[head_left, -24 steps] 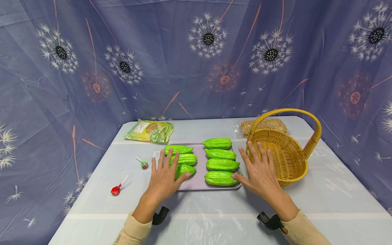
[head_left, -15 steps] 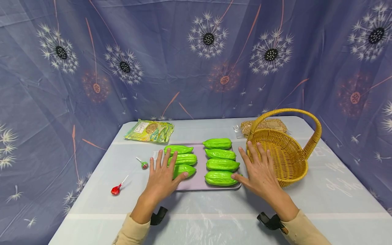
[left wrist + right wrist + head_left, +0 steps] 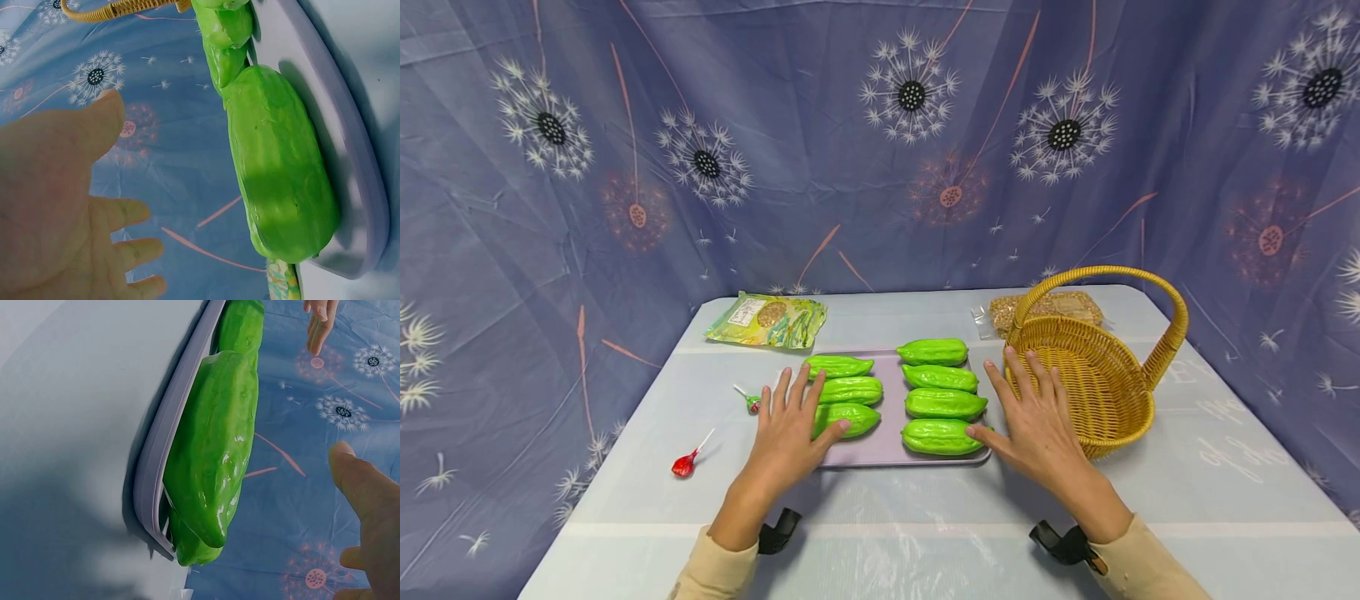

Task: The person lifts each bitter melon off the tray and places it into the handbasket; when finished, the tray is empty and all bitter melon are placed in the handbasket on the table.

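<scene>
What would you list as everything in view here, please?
tablecloth: one, pale blue, underneath
tray: one, lilac, centre
gourds: seven, green, on tray
basket: one, yellow, right of tray
printed packet: one, green-yellow, far left
clear bag: one, tan contents, behind basket
lollipops: two, red and green, left
backdrop: one, blue floral, behind
left hand: one, bare, at tray's left
right hand: one, bare, by tray and basket
sleeves: two, beige, forearms
wrist mounts: two, black, at wrists
</scene>
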